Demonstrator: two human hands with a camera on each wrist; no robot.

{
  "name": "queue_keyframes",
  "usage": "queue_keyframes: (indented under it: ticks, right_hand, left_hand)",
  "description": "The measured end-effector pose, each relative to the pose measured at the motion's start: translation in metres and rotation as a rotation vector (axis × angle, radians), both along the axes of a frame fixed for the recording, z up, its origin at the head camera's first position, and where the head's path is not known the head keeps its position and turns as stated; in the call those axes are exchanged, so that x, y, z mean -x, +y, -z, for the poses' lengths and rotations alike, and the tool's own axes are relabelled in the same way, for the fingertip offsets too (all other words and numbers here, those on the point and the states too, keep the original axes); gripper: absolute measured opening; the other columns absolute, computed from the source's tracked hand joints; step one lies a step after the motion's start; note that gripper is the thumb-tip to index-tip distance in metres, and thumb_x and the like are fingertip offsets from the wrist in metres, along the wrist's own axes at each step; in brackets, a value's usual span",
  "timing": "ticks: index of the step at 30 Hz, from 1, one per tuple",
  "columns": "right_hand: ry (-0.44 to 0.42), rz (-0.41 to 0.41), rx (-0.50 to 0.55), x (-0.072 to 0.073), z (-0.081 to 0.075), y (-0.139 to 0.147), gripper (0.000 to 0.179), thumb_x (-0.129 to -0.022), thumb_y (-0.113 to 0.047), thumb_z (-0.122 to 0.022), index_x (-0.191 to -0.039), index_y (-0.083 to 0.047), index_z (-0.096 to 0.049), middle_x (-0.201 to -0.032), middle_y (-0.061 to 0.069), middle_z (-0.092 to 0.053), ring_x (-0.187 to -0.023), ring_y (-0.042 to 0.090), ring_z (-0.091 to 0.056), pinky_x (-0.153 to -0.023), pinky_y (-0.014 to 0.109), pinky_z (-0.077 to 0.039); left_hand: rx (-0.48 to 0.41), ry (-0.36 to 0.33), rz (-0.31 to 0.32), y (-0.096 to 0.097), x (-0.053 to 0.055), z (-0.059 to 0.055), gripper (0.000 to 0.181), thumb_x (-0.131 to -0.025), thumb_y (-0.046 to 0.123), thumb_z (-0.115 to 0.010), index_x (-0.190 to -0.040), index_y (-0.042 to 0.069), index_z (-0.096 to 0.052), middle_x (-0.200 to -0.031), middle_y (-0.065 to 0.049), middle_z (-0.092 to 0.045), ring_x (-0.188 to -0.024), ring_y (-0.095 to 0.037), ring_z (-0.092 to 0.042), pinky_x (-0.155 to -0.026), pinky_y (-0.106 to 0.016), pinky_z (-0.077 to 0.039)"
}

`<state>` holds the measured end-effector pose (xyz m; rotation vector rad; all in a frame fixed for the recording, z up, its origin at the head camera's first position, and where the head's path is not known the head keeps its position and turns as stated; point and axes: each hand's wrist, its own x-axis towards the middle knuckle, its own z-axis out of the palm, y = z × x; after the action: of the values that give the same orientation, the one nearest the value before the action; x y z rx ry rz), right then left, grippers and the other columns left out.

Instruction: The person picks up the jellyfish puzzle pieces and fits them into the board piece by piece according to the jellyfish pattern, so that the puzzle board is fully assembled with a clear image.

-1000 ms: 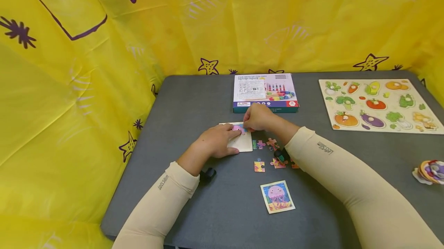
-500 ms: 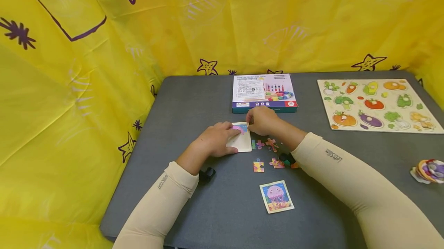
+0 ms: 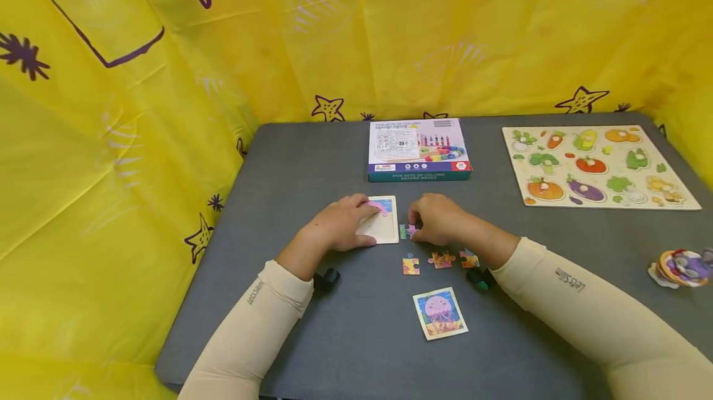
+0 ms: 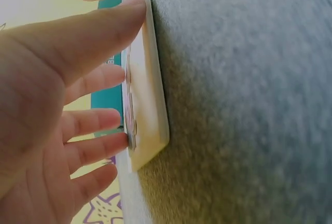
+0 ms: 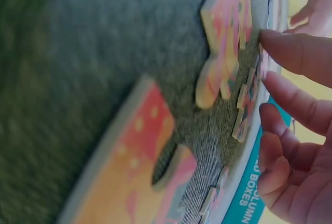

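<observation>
My left grip (image 3: 345, 225), a bare hand with fingers extended and thumb spread wide, rests on a small pale puzzle tray (image 3: 387, 233). The tray lies flat, its far part filled with pink and blue pieces (image 3: 384, 205), partly under my fingers; the part nearer me shows bare and cream-coloured.

My right grip (image 3: 439, 219) is low over the surface (image 3: 289, 183), just right of the tray. Its thumb and forefinger stand narrow at a loose pink-and-green bit of puzzle (image 3: 410, 231) that lies beside the tray's right edge. I cannot tell whether they pinch it; its other fingers are curled.

Nearer to me than my right grip, three loose pieces, mostly orange, yellow and pink, lie in a row: a left piece (image 3: 411, 265), a middle piece (image 3: 442, 259) and a right piece (image 3: 469, 259). Nearer still is a square picture card (image 3: 440, 313) of a pink jellyfish in blue water.

Beyond both grips lies a flat box (image 3: 419, 151) labelled for column beaded boxes. Well to the right of my right grip are a vegetable peg board (image 3: 607, 168) and a purple-and-white figure (image 3: 682, 267). Pale sleeves (image 3: 250, 326) cover my forearms. A yellow cloth (image 3: 390, 47) with purple starfish drawings hangs behind everything.
</observation>
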<state>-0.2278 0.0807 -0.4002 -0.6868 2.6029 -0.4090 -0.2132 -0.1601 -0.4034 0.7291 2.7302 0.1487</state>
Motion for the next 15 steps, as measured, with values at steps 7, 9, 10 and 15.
queue_keyframes:
  ticks: [7,9,10,15]
  right_hand:
    - [-0.073,0.045,0.11,-0.002,-0.002,0.003,0.016,-0.089,-0.023,-0.08,-0.085,-0.014,-0.067,-0.083,0.003,-0.061,-0.078,0.02,-0.057,-0.07,0.032,-0.048]
    - [-0.108,0.044,0.163,0.0,-0.005,0.004,0.014,-0.091,-0.02,-0.079,-0.083,-0.013,-0.068,-0.079,0.003,-0.063,-0.069,0.018,-0.059,-0.063,0.03,-0.049]
    - [-0.122,0.044,0.189,0.001,-0.007,0.004,0.014,-0.091,-0.019,-0.079,-0.083,-0.013,-0.069,-0.078,0.003,-0.063,-0.067,0.018,-0.059,-0.061,0.029,-0.049]
    - [-0.152,0.054,0.295,0.008,-0.014,-0.008,0.011,-0.09,-0.018,-0.079,-0.083,-0.013,-0.073,-0.075,0.003,-0.065,-0.066,0.017,-0.056,-0.059,0.029,-0.046]
  left_hand:
    - [-0.026,-0.015,-0.102,-0.014,-0.001,0.002,0.082,-0.088,0.051,-0.075,-0.157,0.023,-0.041,-0.16,-0.008,-0.04,-0.145,-0.031,-0.039,-0.12,-0.049,-0.032]
    - [-0.018,-0.03,-0.105,-0.018,-0.001,0.003,0.084,-0.088,0.051,-0.075,-0.158,0.022,-0.039,-0.16,-0.009,-0.04,-0.146,-0.031,-0.038,-0.12,-0.05,-0.031]
    - [-0.016,-0.035,-0.1,-0.02,-0.001,0.004,0.084,-0.088,0.052,-0.074,-0.158,0.02,-0.038,-0.16,-0.009,-0.04,-0.146,-0.031,-0.038,-0.121,-0.05,-0.031]
    - [-0.057,-0.055,-0.086,-0.027,0.001,0.005,0.083,-0.09,0.051,-0.073,-0.156,0.014,-0.04,-0.16,-0.011,-0.041,-0.147,-0.033,-0.037,-0.121,-0.052,-0.029]
